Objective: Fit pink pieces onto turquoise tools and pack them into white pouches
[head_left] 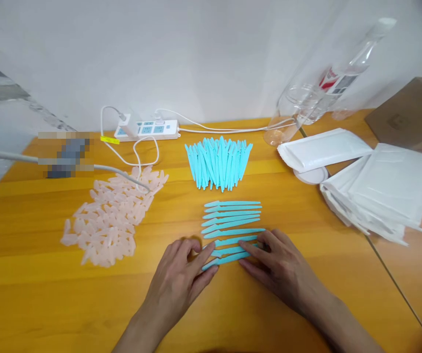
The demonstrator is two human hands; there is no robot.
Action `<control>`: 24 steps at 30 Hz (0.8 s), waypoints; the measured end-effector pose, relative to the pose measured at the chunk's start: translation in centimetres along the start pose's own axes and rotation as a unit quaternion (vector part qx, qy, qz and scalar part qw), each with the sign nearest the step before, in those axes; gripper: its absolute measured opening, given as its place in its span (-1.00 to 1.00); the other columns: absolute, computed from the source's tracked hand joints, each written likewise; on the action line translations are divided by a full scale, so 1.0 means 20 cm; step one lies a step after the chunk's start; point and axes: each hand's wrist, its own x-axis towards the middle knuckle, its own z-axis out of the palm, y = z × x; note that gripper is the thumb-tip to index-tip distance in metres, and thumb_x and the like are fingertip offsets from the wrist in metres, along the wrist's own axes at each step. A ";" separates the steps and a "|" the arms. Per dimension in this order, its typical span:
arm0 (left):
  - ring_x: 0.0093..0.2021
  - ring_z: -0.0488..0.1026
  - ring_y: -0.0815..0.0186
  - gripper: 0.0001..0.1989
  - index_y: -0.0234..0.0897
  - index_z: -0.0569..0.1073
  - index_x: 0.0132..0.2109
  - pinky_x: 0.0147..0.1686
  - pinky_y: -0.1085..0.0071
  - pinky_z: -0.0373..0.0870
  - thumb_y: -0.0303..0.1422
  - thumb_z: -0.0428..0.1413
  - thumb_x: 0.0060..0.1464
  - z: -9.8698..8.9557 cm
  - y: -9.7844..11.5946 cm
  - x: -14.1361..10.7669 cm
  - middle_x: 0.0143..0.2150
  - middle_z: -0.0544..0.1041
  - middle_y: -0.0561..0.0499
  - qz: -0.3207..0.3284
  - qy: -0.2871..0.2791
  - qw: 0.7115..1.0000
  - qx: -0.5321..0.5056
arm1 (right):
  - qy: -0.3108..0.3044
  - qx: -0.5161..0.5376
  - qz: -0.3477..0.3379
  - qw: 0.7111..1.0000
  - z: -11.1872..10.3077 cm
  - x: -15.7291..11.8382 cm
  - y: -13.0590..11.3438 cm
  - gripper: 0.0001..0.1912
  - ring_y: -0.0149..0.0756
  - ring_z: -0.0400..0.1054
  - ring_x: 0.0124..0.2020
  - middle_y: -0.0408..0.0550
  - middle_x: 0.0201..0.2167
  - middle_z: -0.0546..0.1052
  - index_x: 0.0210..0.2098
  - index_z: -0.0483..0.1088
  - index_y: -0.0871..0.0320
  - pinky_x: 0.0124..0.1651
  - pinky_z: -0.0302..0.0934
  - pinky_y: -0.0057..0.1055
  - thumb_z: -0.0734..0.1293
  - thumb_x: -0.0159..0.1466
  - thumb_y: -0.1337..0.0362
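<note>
Several slim turquoise eyebrow razors [232, 215] lie side by side in a row on the wooden table in front of me. At the near end of that row, my left hand [185, 267] has thumb and index finger on the left ends of a few razors [229, 250]. Thumb and fingers of my right hand [275, 257] pinch the right ends of the same razors, partly covering them. Behind the row is a dense bundle of more turquoise razors [219, 164], fanned upright toward the wall. Left of my hands spreads a pile of pale pink translucent caps [111, 215].
A white power strip [165, 129] with cables lies along the wall. White padded envelopes [387, 186], a transparent bottle [351, 73], a transparent jar [284, 117] and a cardboard box [409, 113] are on the right. A grey cable [122, 171] crosses above the caps.
</note>
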 end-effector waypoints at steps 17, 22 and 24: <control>0.22 0.29 0.03 -0.55 -0.19 0.37 0.27 0.12 0.08 0.23 -0.25 0.14 0.27 -0.08 0.01 0.08 0.32 0.38 -0.12 0.035 0.019 0.998 0.055 | 0.029 -0.060 0.009 0.998 -0.04 0.07 -0.03 -0.56 -0.07 0.34 -0.11 0.16 -0.07 0.48 0.18 0.37 0.19 -0.10 0.30 -0.12 0.36 0.35 0.18; 0.39 0.13 0.01 -0.55 -0.18 0.34 0.30 0.25 -0.01 0.08 -0.21 0.06 0.32 -0.07 -0.02 0.11 0.41 0.28 -0.02 0.038 -0.025 0.994 0.100 | 0.050 -0.109 0.005 0.993 -0.01 0.10 -0.05 -0.64 0.19 0.19 0.26 0.15 0.23 0.42 0.10 0.40 0.16 0.14 0.13 0.10 0.32 0.37 0.14; 0.42 0.08 0.02 -0.54 -0.18 0.32 0.32 0.29 -0.03 0.03 -0.22 0.04 0.34 -0.06 -0.04 0.11 0.42 0.25 0.01 0.038 -0.037 0.993 0.107 | 0.060 -0.105 0.014 0.993 0.01 0.09 -0.05 -0.64 0.21 0.14 0.31 0.14 0.25 0.40 0.10 0.40 0.14 0.19 0.08 0.14 0.32 0.37 0.14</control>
